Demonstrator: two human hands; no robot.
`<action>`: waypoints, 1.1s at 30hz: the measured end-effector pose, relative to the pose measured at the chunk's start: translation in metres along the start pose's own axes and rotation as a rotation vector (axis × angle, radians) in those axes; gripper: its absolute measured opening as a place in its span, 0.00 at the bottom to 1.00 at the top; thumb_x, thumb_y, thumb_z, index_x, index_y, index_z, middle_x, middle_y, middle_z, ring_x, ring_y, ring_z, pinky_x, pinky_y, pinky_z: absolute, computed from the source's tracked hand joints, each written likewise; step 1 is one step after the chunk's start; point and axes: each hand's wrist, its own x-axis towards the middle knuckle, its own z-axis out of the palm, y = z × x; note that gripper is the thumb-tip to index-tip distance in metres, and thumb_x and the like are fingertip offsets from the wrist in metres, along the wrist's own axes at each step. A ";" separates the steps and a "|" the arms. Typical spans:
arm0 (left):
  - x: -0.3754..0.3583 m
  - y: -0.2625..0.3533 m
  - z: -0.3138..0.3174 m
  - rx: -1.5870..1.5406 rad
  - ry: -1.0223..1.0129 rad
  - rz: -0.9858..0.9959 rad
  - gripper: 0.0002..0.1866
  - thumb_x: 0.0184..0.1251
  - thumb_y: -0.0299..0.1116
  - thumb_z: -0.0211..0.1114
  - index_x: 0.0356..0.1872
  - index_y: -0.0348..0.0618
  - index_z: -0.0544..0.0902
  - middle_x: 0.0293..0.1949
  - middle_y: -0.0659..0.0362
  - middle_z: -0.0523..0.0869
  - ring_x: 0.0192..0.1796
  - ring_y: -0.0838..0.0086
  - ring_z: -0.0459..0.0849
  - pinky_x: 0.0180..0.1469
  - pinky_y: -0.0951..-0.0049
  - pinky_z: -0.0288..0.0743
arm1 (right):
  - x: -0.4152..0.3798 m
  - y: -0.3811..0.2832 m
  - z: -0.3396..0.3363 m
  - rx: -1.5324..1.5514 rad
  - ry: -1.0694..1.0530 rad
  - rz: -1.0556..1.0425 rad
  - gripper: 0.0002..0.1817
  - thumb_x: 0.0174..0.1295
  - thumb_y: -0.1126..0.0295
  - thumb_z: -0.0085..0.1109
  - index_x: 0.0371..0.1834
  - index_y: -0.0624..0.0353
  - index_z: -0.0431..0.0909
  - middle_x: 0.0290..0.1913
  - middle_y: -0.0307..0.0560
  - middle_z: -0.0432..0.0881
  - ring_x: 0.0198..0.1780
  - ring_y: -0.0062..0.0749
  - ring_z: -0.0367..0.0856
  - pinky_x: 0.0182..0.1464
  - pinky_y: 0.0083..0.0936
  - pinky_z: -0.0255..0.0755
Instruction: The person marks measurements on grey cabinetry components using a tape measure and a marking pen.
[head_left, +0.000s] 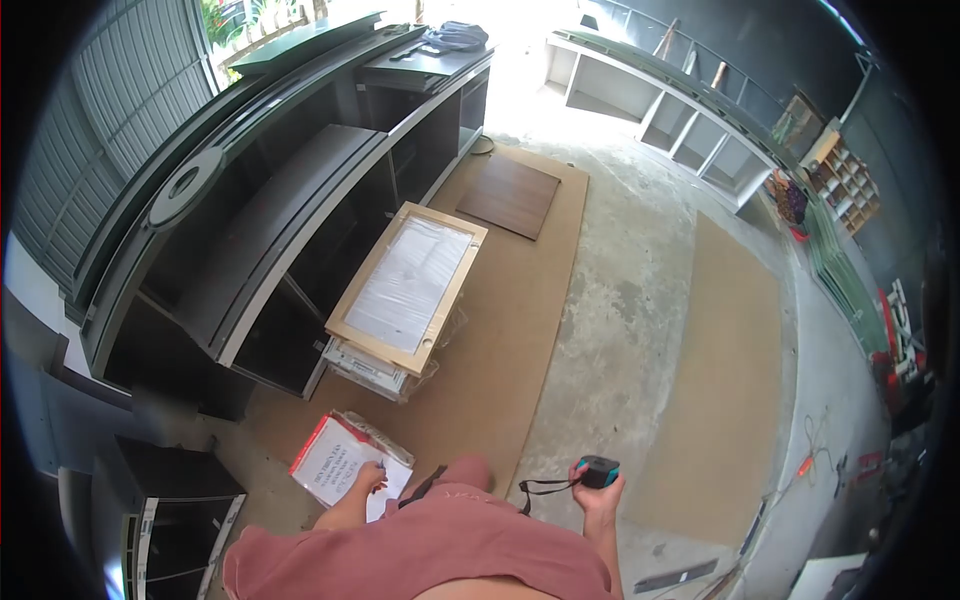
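Note:
My left hand [371, 477] rests on a white paper sheet [397, 474], its fingers curled around what looks like a pen [380, 464], only a small bit of which shows. Beneath it is a red-edged pack [335, 462] with printed text on its white face, lying on the floor board. Out to the right, my right hand [601, 492] grips a small black and teal tape measure [599, 471]. Its black strap [545, 487] hangs toward my knee.
Ahead stands a stack of framed panels [405, 285] with a pale wood rim. A long dark cabinet [330, 220] runs along the left. A brown board [510, 195] lies on fibreboard [520, 350]. White shelving [660, 110] stands at the back right; a cable [806, 465] lies at right.

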 end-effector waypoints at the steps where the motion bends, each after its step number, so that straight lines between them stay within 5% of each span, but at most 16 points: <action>1: 0.002 0.016 0.012 -0.119 0.006 0.003 0.08 0.54 0.23 0.59 0.35 0.31 0.81 0.28 0.48 0.85 0.22 0.60 0.85 0.19 0.63 0.76 | 0.021 -0.014 0.032 -0.016 0.007 0.006 0.24 0.52 0.51 0.52 0.43 0.59 0.70 0.45 0.54 0.71 0.43 0.51 0.72 0.34 0.30 0.78; 8: 0.088 0.160 0.068 -0.175 -0.005 -0.187 0.12 0.52 0.20 0.62 0.39 0.32 0.81 0.29 0.51 0.86 0.24 0.66 0.85 0.21 0.63 0.75 | 0.171 -0.060 0.259 -0.076 0.058 0.184 0.22 0.52 0.52 0.52 0.43 0.58 0.71 0.47 0.53 0.71 0.44 0.50 0.72 0.33 0.28 0.78; 10: 0.157 0.162 0.098 -0.096 0.050 -0.046 0.09 0.54 0.23 0.63 0.37 0.33 0.82 0.27 0.53 0.84 0.24 0.68 0.82 0.21 0.64 0.73 | 0.214 -0.072 0.315 -0.087 0.072 0.268 0.23 0.53 0.51 0.51 0.44 0.58 0.70 0.47 0.54 0.71 0.45 0.51 0.71 0.33 0.28 0.79; 11: 0.184 0.206 0.078 -0.012 0.097 0.099 0.08 0.56 0.27 0.64 0.35 0.34 0.83 0.25 0.56 0.82 0.24 0.70 0.79 0.21 0.65 0.70 | 0.245 -0.080 0.338 -0.105 0.076 0.185 0.24 0.53 0.51 0.51 0.45 0.58 0.70 0.47 0.54 0.70 0.45 0.52 0.71 0.33 0.29 0.79; 12: 0.212 0.257 0.105 -0.341 0.204 0.163 0.08 0.49 0.23 0.66 0.32 0.33 0.84 0.23 0.53 0.85 0.26 0.62 0.85 0.27 0.62 0.78 | 0.275 -0.094 0.366 -0.118 0.100 0.175 0.24 0.53 0.51 0.51 0.45 0.58 0.70 0.47 0.54 0.70 0.45 0.52 0.71 0.33 0.29 0.79; 13: 0.249 0.279 0.105 -0.504 0.153 0.128 0.09 0.52 0.31 0.67 0.31 0.35 0.84 0.19 0.52 0.83 0.25 0.64 0.85 0.29 0.62 0.78 | 0.300 -0.109 0.386 -0.111 0.120 0.189 0.24 0.53 0.50 0.51 0.45 0.58 0.70 0.47 0.55 0.70 0.45 0.52 0.71 0.34 0.29 0.79; 14: 0.260 0.331 0.096 -0.156 0.155 0.058 0.13 0.55 0.39 0.64 0.27 0.37 0.84 0.18 0.53 0.82 0.23 0.66 0.83 0.28 0.63 0.76 | 0.320 -0.120 0.406 -0.094 0.132 0.211 0.25 0.53 0.50 0.51 0.45 0.59 0.70 0.47 0.55 0.71 0.46 0.53 0.71 0.34 0.30 0.79; 15: 0.246 0.413 0.082 0.107 0.141 0.199 0.16 0.58 0.42 0.62 0.22 0.38 0.83 0.17 0.54 0.81 0.22 0.67 0.82 0.26 0.64 0.74 | 0.331 -0.128 0.431 -0.090 0.170 0.217 0.25 0.53 0.50 0.51 0.45 0.59 0.70 0.47 0.55 0.71 0.46 0.53 0.71 0.34 0.30 0.79; 16: 0.247 0.479 0.082 -0.122 0.200 0.263 0.16 0.59 0.41 0.62 0.20 0.39 0.82 0.15 0.55 0.79 0.20 0.69 0.80 0.23 0.67 0.72 | 0.342 -0.133 0.465 -0.105 0.150 0.201 0.25 0.53 0.50 0.51 0.45 0.59 0.70 0.46 0.55 0.71 0.46 0.53 0.72 0.34 0.30 0.79; 19: 0.246 0.662 0.076 -0.393 0.097 0.268 0.10 0.63 0.36 0.59 0.33 0.40 0.81 0.20 0.59 0.82 0.21 0.76 0.80 0.20 0.74 0.69 | 0.394 -0.147 0.550 -0.128 0.129 0.146 0.26 0.53 0.50 0.52 0.45 0.60 0.70 0.45 0.55 0.71 0.45 0.54 0.72 0.34 0.30 0.79; 22: 0.292 0.767 0.077 -0.369 0.065 0.269 0.11 0.67 0.37 0.58 0.39 0.39 0.79 0.25 0.58 0.83 0.23 0.76 0.81 0.23 0.75 0.71 | 0.482 -0.164 0.627 -0.170 0.119 0.062 0.24 0.54 0.51 0.52 0.43 0.61 0.69 0.43 0.54 0.72 0.43 0.52 0.73 0.35 0.32 0.79; 25: 0.359 0.811 0.090 -0.368 0.136 0.326 0.10 0.67 0.36 0.57 0.35 0.39 0.79 0.22 0.58 0.82 0.23 0.76 0.81 0.23 0.75 0.72 | 0.577 -0.174 0.711 -0.203 0.163 0.153 0.23 0.54 0.50 0.51 0.40 0.61 0.68 0.39 0.53 0.73 0.38 0.47 0.75 0.41 0.38 0.78; 28: 0.404 0.814 0.118 -0.528 0.240 0.073 0.10 0.67 0.32 0.55 0.27 0.39 0.77 0.18 0.57 0.80 0.18 0.73 0.77 0.19 0.70 0.71 | 0.639 -0.137 0.832 -0.392 0.212 0.112 0.23 0.56 0.49 0.46 0.38 0.61 0.68 0.37 0.53 0.74 0.34 0.45 0.76 0.41 0.39 0.78; 33: 0.382 0.839 0.150 -0.588 0.320 -0.091 0.12 0.66 0.36 0.57 0.27 0.39 0.79 0.15 0.59 0.76 0.15 0.75 0.74 0.16 0.70 0.66 | 0.749 -0.043 1.025 -0.877 -0.262 0.443 0.27 0.55 0.44 0.49 0.41 0.59 0.69 0.41 0.57 0.73 0.42 0.51 0.75 0.36 0.35 0.78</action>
